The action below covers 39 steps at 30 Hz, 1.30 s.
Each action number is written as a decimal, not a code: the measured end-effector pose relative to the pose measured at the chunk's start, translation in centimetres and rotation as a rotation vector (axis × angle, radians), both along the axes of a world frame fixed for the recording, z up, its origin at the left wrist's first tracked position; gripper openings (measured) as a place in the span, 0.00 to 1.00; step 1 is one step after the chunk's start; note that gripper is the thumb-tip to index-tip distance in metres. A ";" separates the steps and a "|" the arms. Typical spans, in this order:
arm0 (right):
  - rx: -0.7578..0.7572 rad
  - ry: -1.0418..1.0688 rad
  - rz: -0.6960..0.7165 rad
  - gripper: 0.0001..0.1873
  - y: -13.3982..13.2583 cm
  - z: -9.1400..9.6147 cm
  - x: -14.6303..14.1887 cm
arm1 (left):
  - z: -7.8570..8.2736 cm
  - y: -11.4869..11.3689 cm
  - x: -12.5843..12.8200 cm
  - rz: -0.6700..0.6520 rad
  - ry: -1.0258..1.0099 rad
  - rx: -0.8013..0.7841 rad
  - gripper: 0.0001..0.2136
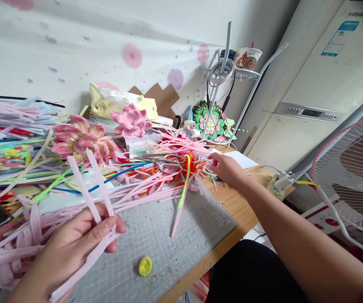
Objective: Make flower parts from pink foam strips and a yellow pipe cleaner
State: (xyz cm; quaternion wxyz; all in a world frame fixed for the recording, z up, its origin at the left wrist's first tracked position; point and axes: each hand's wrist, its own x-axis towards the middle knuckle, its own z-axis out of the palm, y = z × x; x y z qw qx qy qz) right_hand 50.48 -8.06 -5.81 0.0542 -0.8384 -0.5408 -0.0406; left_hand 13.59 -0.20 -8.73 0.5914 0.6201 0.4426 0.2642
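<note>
Pale pink pipe cleaners are pinched between the thumb and fingers of my left hand, with two ends pointing up and a length hanging below. My right hand reaches to the right end of the heap, fingers curled together; what they hold, if anything, is hidden. Close to it lie orange pipe cleaners and scissors. A green and pink pipe cleaner hangs over the mat. On the grey cutting mat sits a small yellow coil.
Bundles of coloured pipe cleaners crowd the left side. Two pink fuzzy flowers stand behind, near a tissue pack. A white rack rises at the back right. A fan stands right of the wooden table.
</note>
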 end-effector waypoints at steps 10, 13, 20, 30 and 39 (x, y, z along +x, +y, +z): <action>-0.084 -0.006 -0.274 0.13 -2.5 -5.5 -0.7 | -0.3 0.2 0.1 0.030 0.014 -0.011 0.16; -0.106 -0.009 -0.274 0.10 -2.4 -5.6 -1.3 | 0.0 -0.1 0.1 0.030 -0.012 -0.005 0.15; -0.057 0.096 -0.268 0.10 -3.2 -5.1 -1.0 | 0.5 -0.2 0.2 0.036 -0.014 -0.007 0.14; 0.166 0.767 -0.117 0.07 -6.4 -3.5 -2.3 | 0.4 -0.3 0.3 0.053 -0.040 -0.015 0.13; 0.285 1.522 0.120 0.10 -7.6 -2.9 -7.2 | 0.5 -0.1 0.3 0.023 -0.034 -0.019 0.13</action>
